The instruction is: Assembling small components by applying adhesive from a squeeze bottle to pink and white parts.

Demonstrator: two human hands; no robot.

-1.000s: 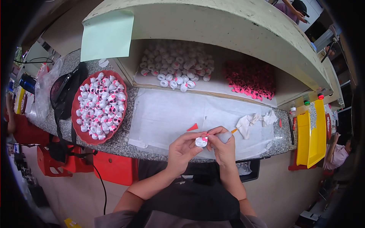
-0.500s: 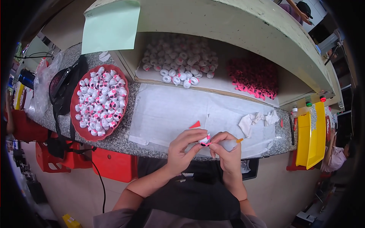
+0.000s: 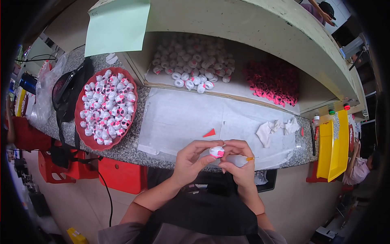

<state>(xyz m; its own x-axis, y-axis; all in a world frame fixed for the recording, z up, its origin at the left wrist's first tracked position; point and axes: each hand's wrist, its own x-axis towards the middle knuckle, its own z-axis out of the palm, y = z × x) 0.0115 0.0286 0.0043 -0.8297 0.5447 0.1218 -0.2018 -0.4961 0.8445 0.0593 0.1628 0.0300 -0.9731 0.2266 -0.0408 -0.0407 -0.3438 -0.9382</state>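
Between the thumb and fingers of my left hand [image 3: 190,162] is a small rounded white doll head [image 3: 217,151] with a pink band along its lower side. My right hand [image 3: 242,174] is closed around a translucent squeeze bottle [image 3: 235,160], whose orange needle tip [image 3: 250,158] points right, away from the head. The right fingertips come up close beside the head; whether they touch it I cannot tell. Just beyond my hands, a small red pointed piece [image 3: 209,133] lies on the white paper sheet [image 3: 174,118].
At the left stands a scalloped red tray [image 3: 78,129] heaped with similar white-and-pink heads. Under the shelf are a pile of white ring-like pieces [image 3: 189,84] and a heap of pink pieces [image 3: 271,87]. Crumpled tissue [image 3: 265,131] and a yellow bin [image 3: 325,148] are on the right.
The head has been turned, so its white top and pink band now show instead of the dark spots. The right fingers have shifted, and the bottle has tilted slightly.
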